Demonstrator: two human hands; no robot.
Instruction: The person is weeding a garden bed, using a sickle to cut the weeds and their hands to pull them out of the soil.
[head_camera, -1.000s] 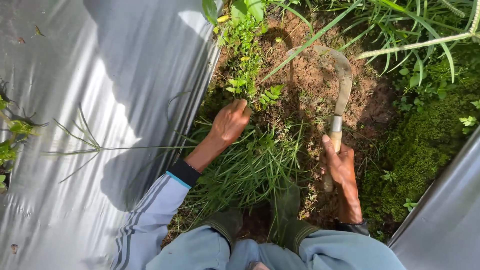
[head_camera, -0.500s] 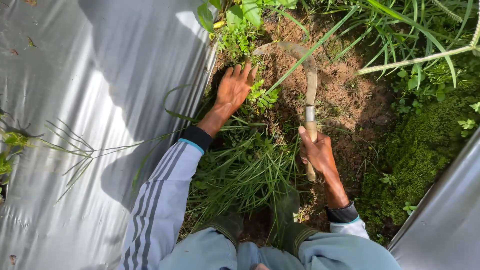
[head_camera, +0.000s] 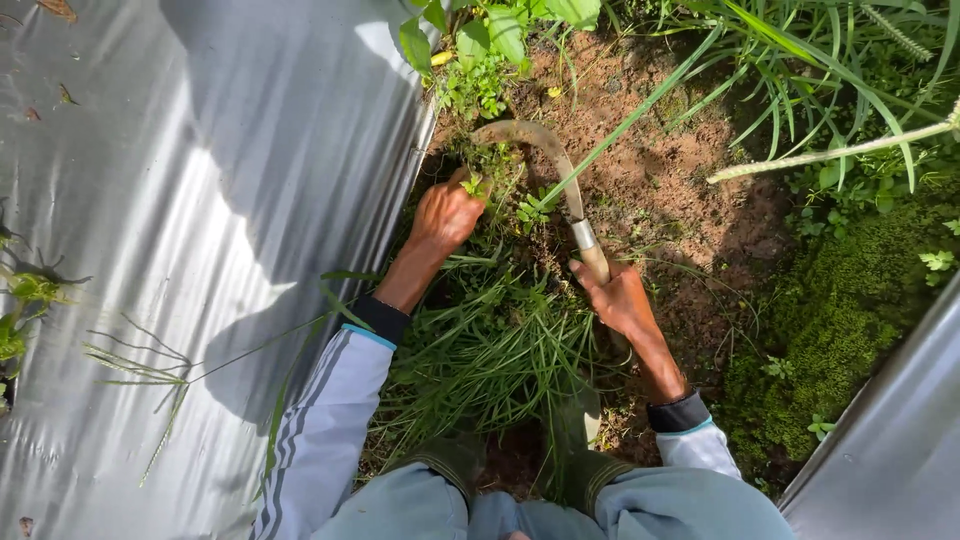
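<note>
My left hand (head_camera: 443, 215) is closed around a small clump of leafy weeds (head_camera: 490, 178) at the edge of the silver plastic sheet. My right hand (head_camera: 620, 298) grips the wooden handle of a sickle (head_camera: 545, 150). Its curved, soil-stained blade arcs left over the weeds, with the tip just above my left hand. A pile of cut grass (head_camera: 490, 350) lies between my forearms. Both sleeves are light grey with dark cuffs.
Silver plastic mulch (head_camera: 200, 250) covers the ground on the left, and another strip (head_camera: 890, 450) lies at the lower right. Bare brown soil (head_camera: 680, 190) lies behind the sickle. Moss (head_camera: 830, 310) and long grass blades (head_camera: 800, 60) stand at the right. My knees (head_camera: 560, 500) are at the bottom.
My left hand has closed on the weed clump. The sickle has swung left and its blade now hooks around the weeds near that hand.
</note>
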